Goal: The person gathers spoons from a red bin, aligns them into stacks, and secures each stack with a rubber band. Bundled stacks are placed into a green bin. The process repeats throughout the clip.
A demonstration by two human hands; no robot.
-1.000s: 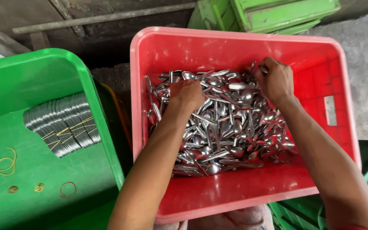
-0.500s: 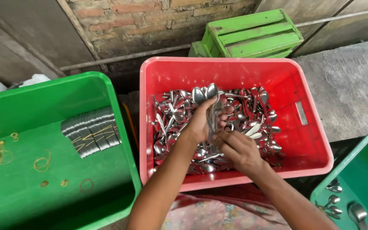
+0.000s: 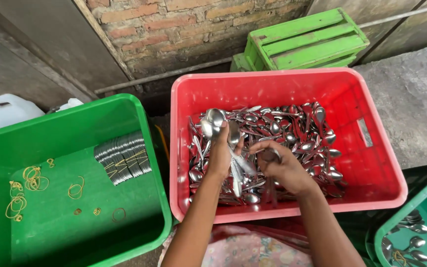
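A red plastic crate point(image 3: 253, 89) holds a heap of loose metal spoons point(image 3: 297, 131). My left hand point(image 3: 222, 153) is raised above the heap, closed on a small bunch of spoons point(image 3: 213, 122) with their bowls pointing up. My right hand point(image 3: 285, 168) is right beside it, fingers curled around a few spoon handles point(image 3: 272, 157) over the near part of the heap. Both forearms reach in from the bottom edge.
To the left is a green crate point(image 3: 65, 131) with a banded stack of spoons point(image 3: 122, 157) and loose yellow rubber bands point(image 3: 30, 179). Another green crate point(image 3: 411, 217) with a few spoons sits at the bottom right. A green wooden crate point(image 3: 305, 42) and a brick wall stand behind; a white jug point(image 3: 6, 111) is far left.
Both hands have drawn back from deep in the heap and come together near the crate's front. The left hand has lifted a bunch of spoons clear. The view has tilted up and widened.
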